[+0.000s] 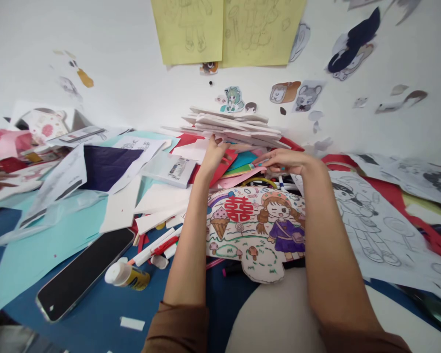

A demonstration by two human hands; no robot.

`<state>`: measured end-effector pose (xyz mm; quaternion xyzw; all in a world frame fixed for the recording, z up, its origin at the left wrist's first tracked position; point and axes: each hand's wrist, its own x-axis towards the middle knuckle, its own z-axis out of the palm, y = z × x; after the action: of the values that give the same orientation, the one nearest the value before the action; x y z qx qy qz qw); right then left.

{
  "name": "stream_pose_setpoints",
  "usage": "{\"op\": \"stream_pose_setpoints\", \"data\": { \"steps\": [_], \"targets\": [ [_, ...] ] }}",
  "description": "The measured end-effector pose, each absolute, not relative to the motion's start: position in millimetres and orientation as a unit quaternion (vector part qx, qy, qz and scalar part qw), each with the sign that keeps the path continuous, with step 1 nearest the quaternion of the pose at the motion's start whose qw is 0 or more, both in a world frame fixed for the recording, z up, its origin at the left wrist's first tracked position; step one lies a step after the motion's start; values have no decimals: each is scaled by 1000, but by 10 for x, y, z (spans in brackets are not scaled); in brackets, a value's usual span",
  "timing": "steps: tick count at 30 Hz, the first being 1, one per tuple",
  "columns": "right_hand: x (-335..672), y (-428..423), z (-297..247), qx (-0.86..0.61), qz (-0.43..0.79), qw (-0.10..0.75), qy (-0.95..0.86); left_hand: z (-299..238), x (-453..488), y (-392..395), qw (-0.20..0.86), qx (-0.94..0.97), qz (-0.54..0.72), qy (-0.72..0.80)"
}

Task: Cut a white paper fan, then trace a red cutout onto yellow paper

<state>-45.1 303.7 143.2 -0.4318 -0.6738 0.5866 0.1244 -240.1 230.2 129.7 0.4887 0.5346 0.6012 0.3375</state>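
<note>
Coloured paper is piled before the stack of white boards (235, 128), behind the illustrated cutout (255, 228). The left hand (216, 151) is held at the red paper (223, 169), fingers part-curled; grip can't be told. The pink paper (239, 181) is met by the right hand's (284, 161) extended fingers; pinch can't be confirmed. Smartphone (86, 274) and glue stick (128, 276) are laid on the blue tabletop (91, 326), left.

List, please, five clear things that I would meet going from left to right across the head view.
Dark purple paper sheet → white rectangular pack with dark print → person's left hand → person's right hand → white paper sheet with black line drawing.
</note>
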Motion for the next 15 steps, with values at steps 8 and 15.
{"op": "stream_pose_setpoints", "data": {
  "steps": [8, 15],
  "targets": [
    [-662, 2870, 1676, -413, 541, 294, -671, 1289, -2437, 2294, 337, 485, 589, 552],
    [-531, 2540, 2017, -393, 482, 424, -658, 1293, -2433, 2288, 337, 473, 592, 559]
  ]
}}
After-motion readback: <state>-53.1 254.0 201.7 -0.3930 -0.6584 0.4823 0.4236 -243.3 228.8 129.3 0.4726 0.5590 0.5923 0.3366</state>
